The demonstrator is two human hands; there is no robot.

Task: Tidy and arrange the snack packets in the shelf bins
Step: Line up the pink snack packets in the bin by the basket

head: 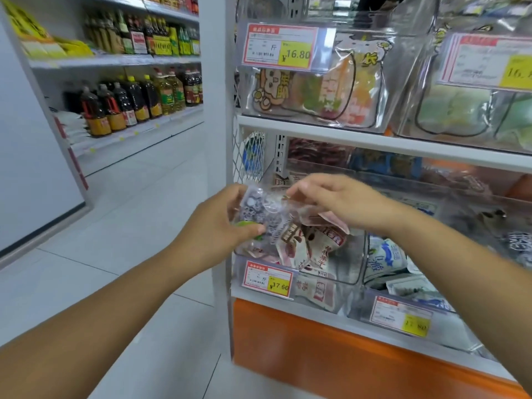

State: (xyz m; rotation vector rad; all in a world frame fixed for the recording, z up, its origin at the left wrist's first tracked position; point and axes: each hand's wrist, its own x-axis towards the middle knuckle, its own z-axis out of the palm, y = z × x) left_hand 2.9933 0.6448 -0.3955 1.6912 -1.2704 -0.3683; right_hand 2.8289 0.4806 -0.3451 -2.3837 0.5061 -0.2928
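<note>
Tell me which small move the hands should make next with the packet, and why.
Probably lift the purple-printed packet away from the bin: left hand and right hand both hold it, and the red-and-white packets below look different, so it seems misplaced.

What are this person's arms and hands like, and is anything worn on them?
Nothing is worn. The left hand and right hand are bare: no gloves, and no rings that I can see. Neither wrist carries a watch or bracelet. The left forearm and right forearm are uncovered to the picture's edge, so no sleeve shows.
</note>
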